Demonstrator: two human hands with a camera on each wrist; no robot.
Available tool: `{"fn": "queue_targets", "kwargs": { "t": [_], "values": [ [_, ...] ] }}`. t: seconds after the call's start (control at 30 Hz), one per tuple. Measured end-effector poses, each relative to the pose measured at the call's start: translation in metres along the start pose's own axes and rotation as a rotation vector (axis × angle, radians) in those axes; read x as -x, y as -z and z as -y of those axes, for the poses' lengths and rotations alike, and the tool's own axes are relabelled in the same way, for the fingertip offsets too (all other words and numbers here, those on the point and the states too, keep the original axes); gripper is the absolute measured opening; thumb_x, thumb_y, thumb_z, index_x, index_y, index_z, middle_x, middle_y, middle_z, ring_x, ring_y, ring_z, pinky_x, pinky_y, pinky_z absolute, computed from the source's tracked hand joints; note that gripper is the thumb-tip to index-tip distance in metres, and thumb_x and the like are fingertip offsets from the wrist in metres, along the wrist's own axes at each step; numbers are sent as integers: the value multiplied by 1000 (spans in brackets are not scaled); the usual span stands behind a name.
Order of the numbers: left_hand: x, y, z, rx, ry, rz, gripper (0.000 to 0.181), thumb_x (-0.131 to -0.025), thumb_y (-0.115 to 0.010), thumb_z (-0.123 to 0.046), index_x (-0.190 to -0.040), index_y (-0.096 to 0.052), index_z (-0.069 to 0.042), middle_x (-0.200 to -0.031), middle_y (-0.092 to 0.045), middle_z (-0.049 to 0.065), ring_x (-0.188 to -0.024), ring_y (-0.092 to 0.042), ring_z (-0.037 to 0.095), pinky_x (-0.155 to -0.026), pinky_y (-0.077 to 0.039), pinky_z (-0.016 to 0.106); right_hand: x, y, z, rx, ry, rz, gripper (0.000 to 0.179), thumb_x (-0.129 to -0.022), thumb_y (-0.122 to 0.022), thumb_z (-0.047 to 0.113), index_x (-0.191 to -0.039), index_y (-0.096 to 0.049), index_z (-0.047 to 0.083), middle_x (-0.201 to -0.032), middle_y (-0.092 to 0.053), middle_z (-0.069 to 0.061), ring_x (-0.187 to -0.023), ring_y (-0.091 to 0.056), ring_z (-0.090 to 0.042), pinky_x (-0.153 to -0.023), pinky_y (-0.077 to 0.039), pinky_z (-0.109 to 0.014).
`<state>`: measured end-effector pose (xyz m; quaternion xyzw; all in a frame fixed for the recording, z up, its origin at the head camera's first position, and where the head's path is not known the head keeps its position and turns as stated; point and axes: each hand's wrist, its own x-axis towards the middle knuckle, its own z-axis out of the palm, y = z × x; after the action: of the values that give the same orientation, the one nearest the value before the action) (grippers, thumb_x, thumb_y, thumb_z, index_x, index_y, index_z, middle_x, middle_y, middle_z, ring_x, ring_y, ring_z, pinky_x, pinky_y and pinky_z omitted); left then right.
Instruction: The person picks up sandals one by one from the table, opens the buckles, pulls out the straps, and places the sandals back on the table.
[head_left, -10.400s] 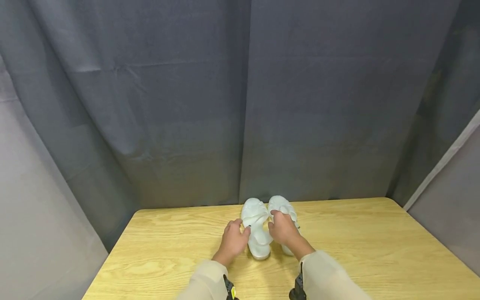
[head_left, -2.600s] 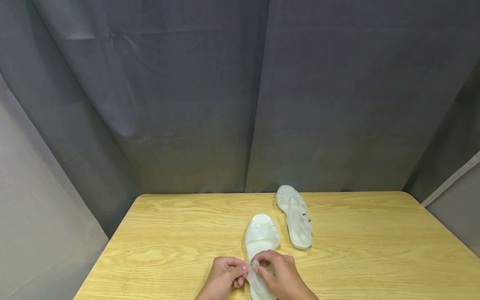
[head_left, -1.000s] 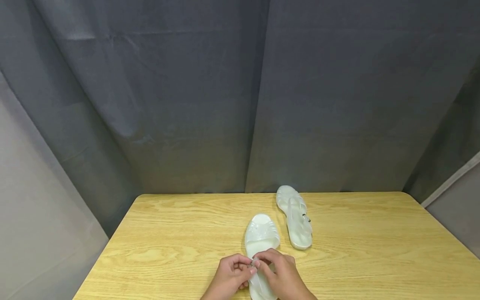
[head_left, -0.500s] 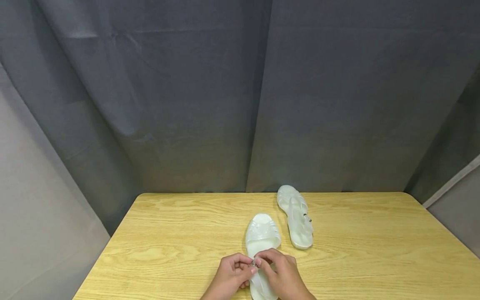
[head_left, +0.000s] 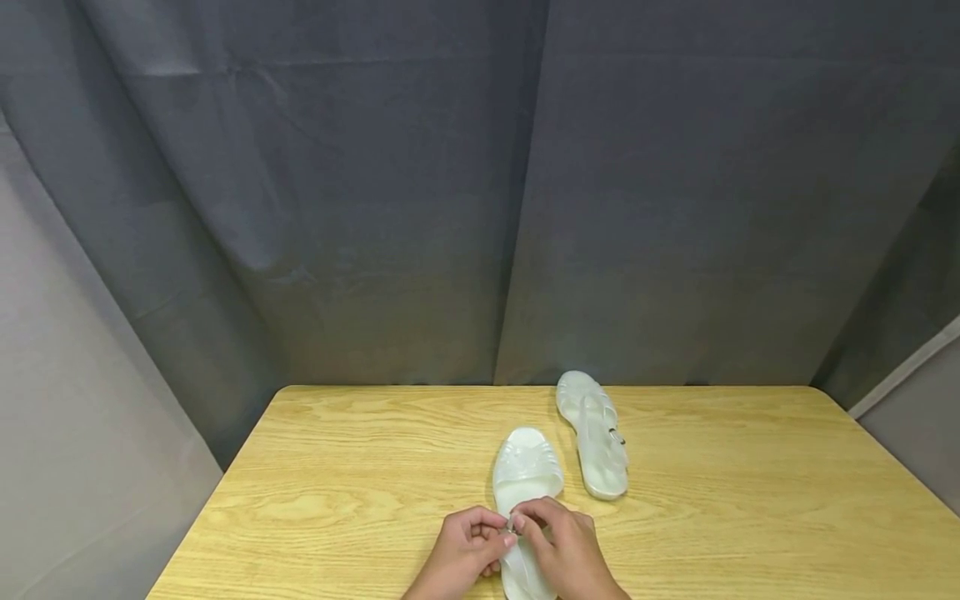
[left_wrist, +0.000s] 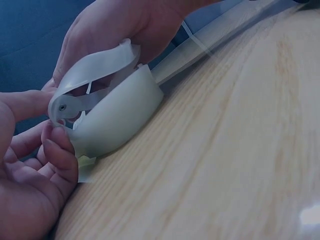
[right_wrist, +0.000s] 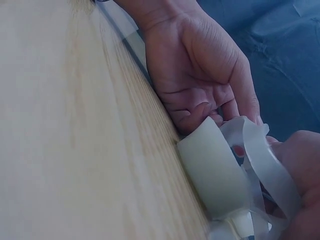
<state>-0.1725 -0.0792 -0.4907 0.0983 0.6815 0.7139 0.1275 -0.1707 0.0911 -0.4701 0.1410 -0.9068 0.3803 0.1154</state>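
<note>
A whitish translucent jelly sandal (head_left: 528, 467) lies near the front of the wooden table, toe pointing away. My left hand (head_left: 468, 546) pinches its ankle strap (left_wrist: 97, 67) at the left side, thumb and index finger right by a small metal buckle (head_left: 512, 527). Facing it, my right hand (head_left: 558, 537) pinches the strap at the buckle between thumb and index finger. In the left wrist view a small round eyelet shows on the strap beside my fingertips. The sandal's heel (right_wrist: 215, 170) stands on the table in the right wrist view. My fingers partly hide the buckle.
The matching sandal (head_left: 592, 442) lies farther back and to the right, its buckle on the right side. Dark grey curtains (head_left: 375, 208) hang behind the table (head_left: 337, 467), with paler cloth at both sides.
Since the earliest frame, the left sandal has come forward, away from its mate. Over the last few seconds my left fingertips have moved right to meet my right ones at the buckle.
</note>
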Motion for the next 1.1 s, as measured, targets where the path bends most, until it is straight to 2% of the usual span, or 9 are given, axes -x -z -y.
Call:
{"fn": "queue_targets", "kwargs": {
  "t": [0.2, 0.5, 0.73, 0.87, 0.97, 1.1],
  "values": [
    [-1, 0, 2, -5, 6, -5, 27, -87, -65, -9, -103, -57, 11, -71, -56, -3, -57, -51, 7, -52, -44, 15, -1, 2, 1, -50, -32, 20, 13, -91, -59, 35, -92, -66, 24, -84, -65, 17, -82, -61, -2, -70, -50, -24],
    [1, 0, -2, 1, -1, 7, 27, -86, -66, -13, -101, -59, 8, -70, -55, -4, -58, -51, 6, -53, -44, 14, -1, 6, 2, -86, 5, 71, 22, -89, -59, 41, -94, -67, 22, -88, -65, 16, -80, -61, -2, -70, -50, -25],
    [2, -2, -2, 7, -23, -17, 27, -86, -67, -14, -98, -60, 9, -68, -54, -3, -55, -50, 5, -51, -43, 15, -1, 7, 0, -119, -59, 125, 26, -92, -54, 44, -95, -68, 22, -94, -67, 11, -94, -65, -15, -75, -54, -31],
    [2, -4, -6, 7, -33, -26, 26, -87, -66, -13, -99, -58, 10, -76, -53, -1, -55, -49, 3, -52, -44, 15, -2, 10, 0, -145, -82, 152, 26, -94, -53, 41, -97, -68, 20, -97, -69, 8, -98, -64, -20, -78, -54, -38],
    [1, -6, -10, -50, -37, -47, 26, -87, -66, -16, -100, -59, 5, -87, -53, 2, -57, -48, 4, -53, -45, 15, -2, 11, 1, -161, -77, 173, 25, -95, -52, 37, -98, -68, 19, -98, -69, 7, -100, -64, -22, -79, -54, -41],
    [0, -8, -15, -157, -61, -69, 21, -86, -67, -20, -99, -62, -4, -99, -55, 7, -70, -50, 10, -57, -47, 17, -3, 13, 4, -153, -64, 173, 21, -95, -53, 34, -100, -68, 20, -99, -69, 8, -99, -64, -21, -78, -54, -40]
  ]
}}
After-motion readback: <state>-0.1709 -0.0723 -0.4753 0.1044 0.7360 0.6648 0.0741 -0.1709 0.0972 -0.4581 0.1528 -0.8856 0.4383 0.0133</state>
